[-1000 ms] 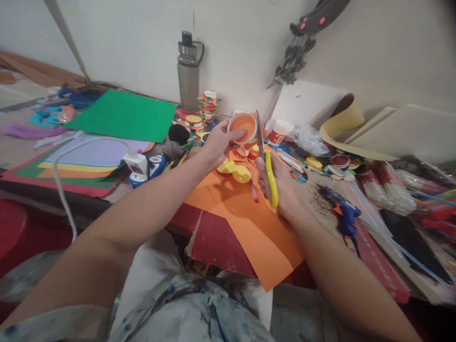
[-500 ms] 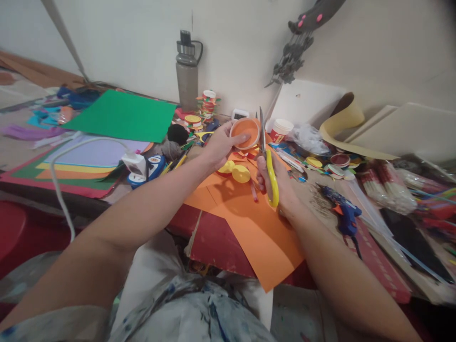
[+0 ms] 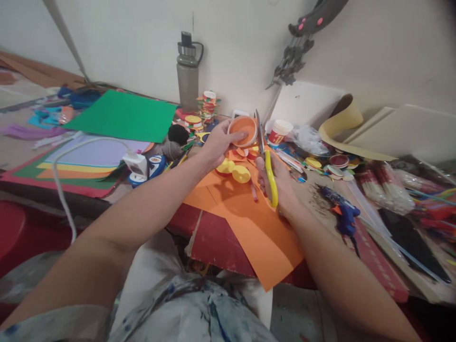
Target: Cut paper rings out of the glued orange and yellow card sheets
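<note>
My left hand [image 3: 220,142] grips a shallow round piece [image 3: 242,124] with a white rim and an orange inside, its thumb pressed into the middle. In my right hand [image 3: 281,183] are scissors with yellow handles [image 3: 271,185]. Their blades point up and away, close beside the right edge of the round piece; whether they touch it I cannot tell. Below both hands lie orange paper sheets [image 3: 263,242]. On these rest yellow paper circles [image 3: 241,174] and a red-and-white pen [image 3: 254,192].
A blue glue gun [image 3: 347,213] lies to the right, near bagged sticks [image 3: 384,187]. Behind are a paper cup [image 3: 280,132] and a grey bottle [image 3: 188,78]. Green paper [image 3: 124,116] and a white cable [image 3: 59,185] by a power socket [image 3: 137,166] are on the left.
My left hand and the round piece have shifted slightly left. The scissors have tipped a little to the left along with it. Both hands keep their hold.
</note>
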Tool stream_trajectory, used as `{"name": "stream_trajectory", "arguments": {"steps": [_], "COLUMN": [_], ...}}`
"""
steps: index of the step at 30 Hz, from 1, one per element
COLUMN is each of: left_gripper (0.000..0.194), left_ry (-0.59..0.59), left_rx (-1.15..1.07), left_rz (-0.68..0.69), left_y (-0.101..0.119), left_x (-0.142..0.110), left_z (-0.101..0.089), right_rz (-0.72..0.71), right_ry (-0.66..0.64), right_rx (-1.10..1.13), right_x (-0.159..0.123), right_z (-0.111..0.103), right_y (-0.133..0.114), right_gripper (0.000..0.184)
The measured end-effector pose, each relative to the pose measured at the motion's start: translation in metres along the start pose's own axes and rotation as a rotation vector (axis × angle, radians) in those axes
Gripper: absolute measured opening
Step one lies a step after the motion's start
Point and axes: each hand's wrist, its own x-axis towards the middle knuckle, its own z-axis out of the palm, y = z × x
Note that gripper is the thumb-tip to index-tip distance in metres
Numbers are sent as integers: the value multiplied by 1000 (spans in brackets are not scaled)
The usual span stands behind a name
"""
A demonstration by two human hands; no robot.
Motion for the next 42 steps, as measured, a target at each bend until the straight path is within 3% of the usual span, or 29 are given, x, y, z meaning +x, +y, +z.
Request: {"name": "stream_trajectory", "arguments": {"steps": [6, 14, 25, 42], "left_gripper": [43, 38, 47, 37], "left_ry": [27, -53, -91, -2], "left_rx": [-41, -47, -5, -54], "left_rz": [-33, -48, -26, -28], "left_y": [2, 1, 3, 8], "left_x": [0, -4, -5, -1], "left_z": [0, 4, 3, 3], "right_rz": [23, -46, 2, -6], "right_ry": [-25, -46, -14, -23], "right_rx": [-12, 18, 11, -13], "right_x": [-1, -1, 1, -2], "right_z": [1, 3, 1, 1], "right_y": [3, 5, 0, 2], "right_gripper": [63, 69, 74, 66]}}
